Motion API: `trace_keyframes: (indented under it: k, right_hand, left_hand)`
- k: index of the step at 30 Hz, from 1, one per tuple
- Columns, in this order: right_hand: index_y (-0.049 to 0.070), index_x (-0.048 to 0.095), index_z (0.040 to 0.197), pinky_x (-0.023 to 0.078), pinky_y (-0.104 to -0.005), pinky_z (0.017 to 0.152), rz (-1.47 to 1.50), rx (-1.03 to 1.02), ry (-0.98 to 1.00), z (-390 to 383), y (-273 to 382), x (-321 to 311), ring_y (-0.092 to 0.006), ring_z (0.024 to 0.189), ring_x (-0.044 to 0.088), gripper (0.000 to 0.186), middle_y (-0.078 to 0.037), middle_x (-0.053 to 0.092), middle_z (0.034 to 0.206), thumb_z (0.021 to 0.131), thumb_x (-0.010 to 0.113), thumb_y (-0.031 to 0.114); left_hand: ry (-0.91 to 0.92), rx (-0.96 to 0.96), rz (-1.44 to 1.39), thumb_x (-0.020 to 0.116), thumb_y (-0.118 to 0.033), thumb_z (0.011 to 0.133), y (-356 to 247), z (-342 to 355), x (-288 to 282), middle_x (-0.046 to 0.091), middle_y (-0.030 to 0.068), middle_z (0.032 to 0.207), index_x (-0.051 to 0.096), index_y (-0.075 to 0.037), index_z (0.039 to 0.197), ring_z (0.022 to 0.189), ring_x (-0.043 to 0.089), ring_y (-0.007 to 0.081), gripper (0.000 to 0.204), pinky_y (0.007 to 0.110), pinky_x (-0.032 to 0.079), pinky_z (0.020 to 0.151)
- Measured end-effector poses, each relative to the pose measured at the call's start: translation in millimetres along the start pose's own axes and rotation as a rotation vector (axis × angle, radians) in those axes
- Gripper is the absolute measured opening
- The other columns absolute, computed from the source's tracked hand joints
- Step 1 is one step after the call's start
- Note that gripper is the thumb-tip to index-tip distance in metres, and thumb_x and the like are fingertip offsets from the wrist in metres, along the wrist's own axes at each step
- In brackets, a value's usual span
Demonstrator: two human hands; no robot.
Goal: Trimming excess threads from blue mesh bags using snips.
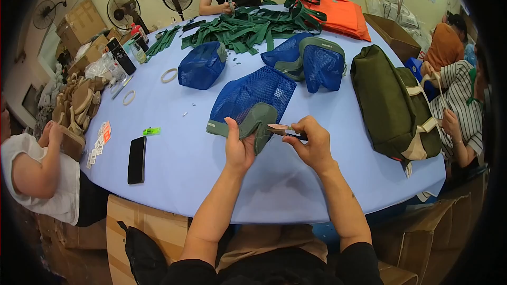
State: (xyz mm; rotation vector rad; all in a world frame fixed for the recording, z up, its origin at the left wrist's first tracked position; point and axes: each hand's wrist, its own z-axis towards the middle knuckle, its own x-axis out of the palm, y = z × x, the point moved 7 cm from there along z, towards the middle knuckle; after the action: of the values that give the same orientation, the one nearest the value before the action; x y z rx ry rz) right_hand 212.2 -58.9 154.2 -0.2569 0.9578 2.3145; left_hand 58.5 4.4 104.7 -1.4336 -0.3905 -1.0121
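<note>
My left hand (240, 151) holds a blue mesh bag (252, 94) by its grey-green fabric trim (259, 119), thumb up and the other fingers beneath the cloth. In my right hand (315, 142) is a pair of thread snips (278, 127), its blades against or just over the edge of that trim. Whether the blades touch a thread is too small to tell. Just beyond lie another blue mesh bag (202, 67) and, to its right, more blue mesh with green trim (323, 63).
A heap of green straps (237, 30) and an orange bag (338, 13) lie at the far side. An olive bag (383, 105) stands on the right. Leftward are a black phone (137, 160), a green lighter (151, 131) and tape rolls (169, 75). Co-workers sit around the table (174, 200).
</note>
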Motion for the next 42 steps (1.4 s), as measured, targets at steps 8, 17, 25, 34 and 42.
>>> trace_keyframes:
  k: [8,17,25,34,42]
  right_hand:
    - [0.003,0.054,0.076,0.045,-0.0298,0.051,0.017,-0.027,0.020,0.5,2.4,3.7,-0.0229,0.059,0.056,0.029,-0.008,0.055,0.071,0.060,0.076,0.013]
    - [0.003,0.054,0.076,0.045,-0.0293,0.051,0.037,-0.021,0.034,0.7,3.1,5.4,-0.0220,0.059,0.056,0.029,-0.008,0.055,0.071,0.061,0.075,0.014]
    - [0.003,0.053,0.076,0.045,-0.0289,0.049,0.014,-0.045,0.041,1.0,4.1,6.2,-0.0213,0.057,0.056,0.028,-0.008,0.055,0.070,0.062,0.075,0.014]
    - [0.004,0.049,0.090,0.044,-0.0255,0.054,0.232,0.159,-0.002,-5.4,-4.3,4.8,-0.0137,0.061,0.055,0.040,-0.004,0.055,0.072,0.065,0.077,0.019]
    - [0.003,0.052,0.075,0.043,-0.0273,0.057,0.271,0.252,0.356,-8.5,-4.0,35.6,-0.0188,0.060,0.054,0.017,-0.008,0.057,0.070,0.071,0.068,0.009]
  left_hand:
    - [0.033,-0.007,-0.026,0.021,-0.052,0.090,0.3,0.0,3.5,0.053,0.0149,0.114,0.044,0.005,0.118,0.106,0.051,0.0236,0.067,0.034,0.040,0.091]
    - [0.028,-0.023,-0.060,0.022,-0.051,0.090,2.0,-0.1,1.2,0.052,0.0153,0.115,0.044,0.005,0.118,0.106,0.051,0.0239,0.065,0.034,0.040,0.091]
    - [0.031,-0.037,-0.050,0.023,-0.051,0.090,3.7,0.5,0.3,0.051,0.0154,0.117,0.044,0.003,0.118,0.107,0.050,0.0247,0.065,0.035,0.039,0.093]
    - [-0.007,0.007,0.007,0.021,-0.052,0.090,7.0,-0.2,4.7,0.053,0.0137,0.114,0.044,0.003,0.118,0.105,0.052,0.0222,0.066,0.034,0.041,0.090]
    - [0.011,-0.080,0.164,0.020,-0.057,0.087,22.5,-6.1,14.0,0.050,0.0121,0.118,0.043,0.002,0.120,0.110,0.047,0.0227,0.071,0.035,0.035,0.094]
